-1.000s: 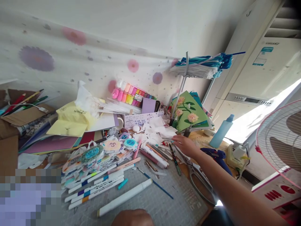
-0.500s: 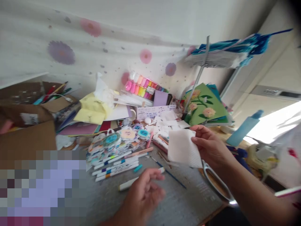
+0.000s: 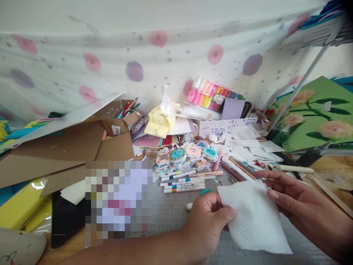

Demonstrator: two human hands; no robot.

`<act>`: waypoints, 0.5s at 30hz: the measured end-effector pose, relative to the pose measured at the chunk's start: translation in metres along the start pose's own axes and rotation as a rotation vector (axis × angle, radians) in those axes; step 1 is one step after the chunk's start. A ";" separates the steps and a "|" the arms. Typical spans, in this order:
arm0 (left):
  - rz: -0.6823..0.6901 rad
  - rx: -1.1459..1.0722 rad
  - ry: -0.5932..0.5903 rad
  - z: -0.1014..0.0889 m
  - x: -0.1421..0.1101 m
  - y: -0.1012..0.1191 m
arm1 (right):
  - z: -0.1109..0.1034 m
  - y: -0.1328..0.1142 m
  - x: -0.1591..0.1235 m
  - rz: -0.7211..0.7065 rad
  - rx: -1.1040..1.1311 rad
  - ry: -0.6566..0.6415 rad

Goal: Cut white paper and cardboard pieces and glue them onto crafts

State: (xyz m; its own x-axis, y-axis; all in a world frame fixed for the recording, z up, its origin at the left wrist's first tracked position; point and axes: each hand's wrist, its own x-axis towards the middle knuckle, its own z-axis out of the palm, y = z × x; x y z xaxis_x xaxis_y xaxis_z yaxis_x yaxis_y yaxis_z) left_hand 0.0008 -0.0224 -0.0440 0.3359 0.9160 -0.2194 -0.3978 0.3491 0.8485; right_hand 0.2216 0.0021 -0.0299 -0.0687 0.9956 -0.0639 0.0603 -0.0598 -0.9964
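Observation:
Between both hands is a square white sheet with a dimpled surface [image 3: 253,217], soft like a paper towel. My left hand [image 3: 208,222] pinches its left edge, thumb on top. At the upper right edge, my right hand [image 3: 300,202] grips it between thumb and fingers. The sheet hangs tilted above the grey cutting mat [image 3: 171,213]. Just beyond my hands lie several white markers [image 3: 184,189], a teal cap [image 3: 205,191] and a pile of decorated paper cut-outs [image 3: 178,154].
White paper scraps [image 3: 248,141] lie behind my right hand. A tray of coloured clay [image 3: 215,94] leans at the back. Cardboard [image 3: 68,151] stands at left, and a green flower picture [image 3: 317,117] at right. Part of the left foreground is pixelated.
My right hand reached to the paper scraps, then lifted the white sheet and brought it nearer. My left hand rose from the mat and took its left edge. The view turned left.

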 end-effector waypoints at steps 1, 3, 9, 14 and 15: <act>0.011 0.009 0.007 0.000 0.000 0.000 | 0.001 -0.001 -0.002 0.021 -0.014 -0.047; 0.028 0.025 0.010 0.001 0.000 0.002 | 0.005 -0.002 -0.005 0.065 -0.042 -0.157; 0.046 0.118 -0.003 -0.002 0.003 -0.001 | 0.006 -0.010 0.003 0.115 0.003 -0.157; 0.098 0.176 -0.042 -0.012 0.009 -0.015 | -0.020 -0.019 0.043 -0.064 -0.130 0.140; 0.104 0.193 -0.078 -0.014 0.010 -0.017 | -0.027 -0.018 0.053 -0.138 -0.230 0.202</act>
State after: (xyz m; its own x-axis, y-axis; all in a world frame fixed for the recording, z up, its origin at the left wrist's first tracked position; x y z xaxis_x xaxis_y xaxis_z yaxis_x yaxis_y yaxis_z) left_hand -0.0004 -0.0164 -0.0676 0.3693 0.9245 -0.0942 -0.2653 0.2020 0.9427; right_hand 0.2438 0.0577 -0.0138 0.1053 0.9888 0.1061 0.2887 0.0717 -0.9547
